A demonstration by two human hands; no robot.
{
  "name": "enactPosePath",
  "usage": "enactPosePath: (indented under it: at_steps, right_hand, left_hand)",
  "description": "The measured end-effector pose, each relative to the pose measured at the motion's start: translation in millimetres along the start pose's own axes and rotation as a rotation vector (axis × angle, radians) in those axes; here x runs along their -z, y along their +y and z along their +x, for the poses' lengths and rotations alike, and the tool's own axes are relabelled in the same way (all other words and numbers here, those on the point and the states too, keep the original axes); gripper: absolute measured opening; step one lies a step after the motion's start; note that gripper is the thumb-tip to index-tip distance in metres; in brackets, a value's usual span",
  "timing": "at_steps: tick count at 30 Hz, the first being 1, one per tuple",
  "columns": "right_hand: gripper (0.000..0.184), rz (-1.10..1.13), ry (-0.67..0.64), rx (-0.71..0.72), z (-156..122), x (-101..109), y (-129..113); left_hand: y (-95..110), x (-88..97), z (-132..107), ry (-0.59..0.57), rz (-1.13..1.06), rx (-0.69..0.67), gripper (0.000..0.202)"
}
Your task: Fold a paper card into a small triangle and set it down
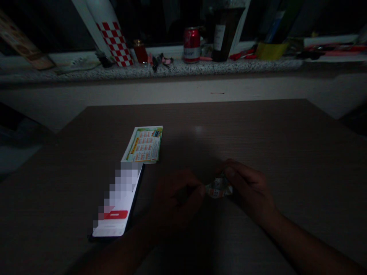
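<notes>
Just left of the left fingers, a phone lies on the counter with its screen lit, its near end close beside the left forearm; beyond those fingers and to their left, next to the phone's far end, is a small stack of printed cards. Well past both hands, along a speckled windowsill, stand a red-and-white checkered bottle, a small red bottle, a red can and a dark container, with a yellow object farther right and a patterned tube leaning at far left. The can's silver band bears blurred letters, the dark container has a white label too small to read, and the top card shows orange blocks in rows, like a calendar, beside a yellow heading strip. Most of the phone screen is pixelated, leaving a red button with a tiny pale word. Between the two hands, raised in front of the person, is a printed scrap, its surface crinkled; the left thumb and forefinger pinch its left edge, while the right fingers seem, as far as this dim light allows, to grip its right side between thumb and curled forefinger
</notes>
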State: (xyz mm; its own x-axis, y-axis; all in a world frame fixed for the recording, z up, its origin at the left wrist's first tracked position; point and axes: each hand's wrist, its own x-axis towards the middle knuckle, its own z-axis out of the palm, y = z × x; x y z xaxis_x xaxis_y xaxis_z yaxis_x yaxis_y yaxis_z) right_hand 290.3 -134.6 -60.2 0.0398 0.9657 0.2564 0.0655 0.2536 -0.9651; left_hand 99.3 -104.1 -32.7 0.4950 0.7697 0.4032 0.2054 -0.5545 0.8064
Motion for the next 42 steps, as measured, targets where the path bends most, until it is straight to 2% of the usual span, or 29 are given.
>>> enactPosePath:
  at_steps: [4,8,14,20,23,26,30,34,37,42]
  right_hand:
    - [0.021,0.041,0.121,-0.064,0,0,3]
    - [0.025,0.065,0.220,-0.098,-1,-2,5]
    - [0.029,0.146,0.286,-0.149,-6,-11,3]
    - [0.029,-0.051,0.366,-0.071,-8,-15,-1]
    - [0.030,-0.133,0.378,-0.023,-6,-13,-4]
    - [0.027,-0.170,0.344,0.004,-4,-12,-5]
    - [0.021,-0.268,0.234,0.069,-6,-15,-4]
    - [0.017,-0.302,0.160,0.054,-9,-19,-2]
    - [0.020,-0.165,0.084,-0.017,-10,-16,1]
    - [0.036,-0.022,-0.157,-0.029,-10,-6,4]
  left_hand:
    - [-2,-2.1,-3,-0.010,0.013,-0.083,0.009]
    - [-4,-7.6,-6,-0.068,-0.017,-0.159,0.008]
    - [0,-19.1,-8,-0.191,0.021,-0.234,0.012]
    - [4,-22.9,-10,-0.290,0.014,-0.195,0.015]
    - [6,-20.8,-10,-0.314,-0.038,-0.119,0.009]
    - [6,-20.0,-8,-0.306,-0.103,0.047,0.016]
    - [4,-22.9,-4,-0.269,-0.147,0.271,0.027]
    - [2,-24.8,-3,-0.215,-0.179,0.323,0.028]
    - [-1,-23.3,-4,-0.218,-0.325,0.398,0.027]
    - [-6,-20.1,-5,-0.146,-0.610,0.529,0.027]
